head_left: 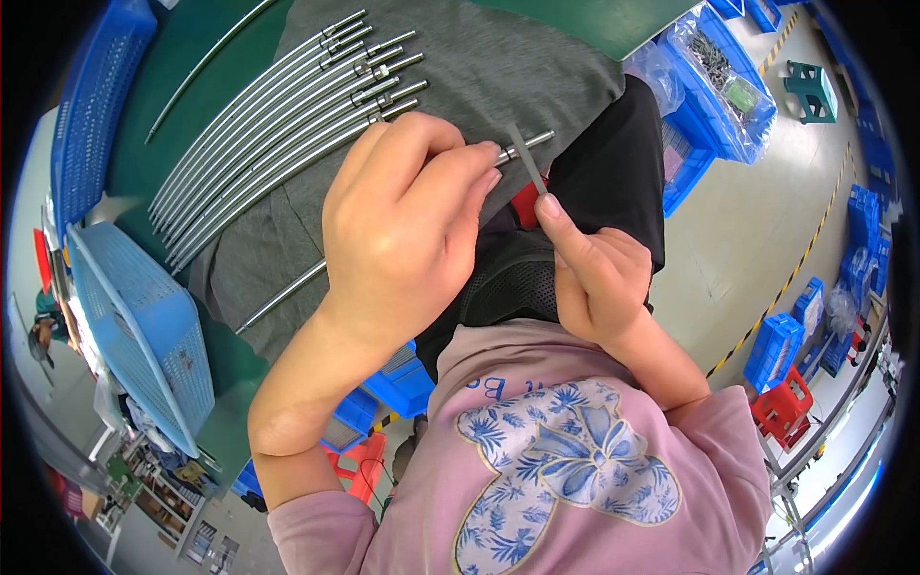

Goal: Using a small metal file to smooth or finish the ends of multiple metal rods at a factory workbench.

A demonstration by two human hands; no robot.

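Note:
My left hand (398, 216) pinches a slim shiny metal rod (283, 295) near its stepped end. The rod runs beneath the hand, and its far tip sticks out to the right of my fingers. My right hand (606, 278) is closed round a narrow flat grey file (528, 163), index finger stretched along it. The file crosses the rod just beyond my left fingertips and appears to touch it. Its grip end is hidden in my hand. Several similar metal rods (278, 115) lie side by side on a dark grey cloth (479, 62), stepped ends toward the upper right.
A single rod (206, 62) lies apart on the green table (216, 29). Blue baskets (144, 316) stand at the left. At the right is a blue bin (757, 139) with bagged small parts. Red stools (791, 407) and a green stool (813, 91) stand on the floor.

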